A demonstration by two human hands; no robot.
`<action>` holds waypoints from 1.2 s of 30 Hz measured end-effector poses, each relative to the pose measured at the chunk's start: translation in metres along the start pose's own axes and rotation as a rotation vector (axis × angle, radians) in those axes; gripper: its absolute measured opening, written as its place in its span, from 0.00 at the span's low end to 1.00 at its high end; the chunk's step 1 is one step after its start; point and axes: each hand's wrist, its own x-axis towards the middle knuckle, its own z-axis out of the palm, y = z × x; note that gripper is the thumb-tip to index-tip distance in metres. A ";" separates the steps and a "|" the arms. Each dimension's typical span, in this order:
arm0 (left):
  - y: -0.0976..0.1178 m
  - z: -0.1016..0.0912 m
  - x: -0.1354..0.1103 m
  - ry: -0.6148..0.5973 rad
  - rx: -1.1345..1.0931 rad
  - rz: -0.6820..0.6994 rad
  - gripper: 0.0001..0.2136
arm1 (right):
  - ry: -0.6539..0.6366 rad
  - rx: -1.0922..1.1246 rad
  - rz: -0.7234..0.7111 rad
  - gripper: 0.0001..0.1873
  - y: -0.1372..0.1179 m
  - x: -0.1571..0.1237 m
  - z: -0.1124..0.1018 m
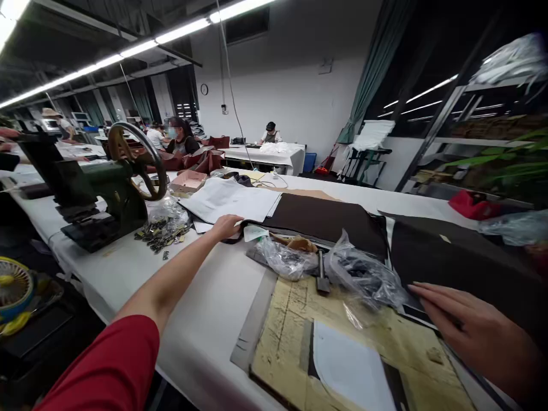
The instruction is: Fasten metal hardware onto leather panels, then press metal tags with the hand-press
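Our left hand (226,226) lay open and flat, holding nothing, its fingertips (240,222) at the lower edge of a stack of white paper sheets (231,200) and just beside a dark brown leather panel (317,220). Our right hand (471,325) was open too, fingers spread and empty, with its fingertips (417,288) on the near edge of a second dark brown leather panel (462,268). The two panels lay side by side, a narrow gap between them.

Between our hands sat two clear plastic bags (285,258) (363,277), with one dark metal punch (323,274) lying between them. Nearer us was a yellowed card pattern board (342,365) bearing one white sheet (351,368). A wide strip of white counter (205,325) separated the board from our left forearm (171,279) and its red sleeve (103,365).

Farther out along the counter's edge stood one green hand-wheel press (107,194), with a pile of metal fittings (160,240) beside it and one pink box (188,180) beyond.
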 end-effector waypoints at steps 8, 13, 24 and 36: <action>-0.007 -0.022 0.009 0.213 -0.226 -0.025 0.19 | -0.072 0.095 -0.276 0.22 -0.176 0.113 0.005; 0.020 -0.054 -0.006 0.175 -0.286 0.033 0.20 | -0.219 0.121 -0.236 0.45 -0.275 0.188 0.049; 0.155 -0.105 -0.141 0.412 0.201 0.230 0.15 | -0.091 -0.009 -0.309 0.18 -0.230 0.175 -0.060; 0.269 -0.047 -0.300 -0.357 -0.171 0.769 0.34 | -0.480 0.318 -0.242 0.27 -0.137 -0.153 -0.198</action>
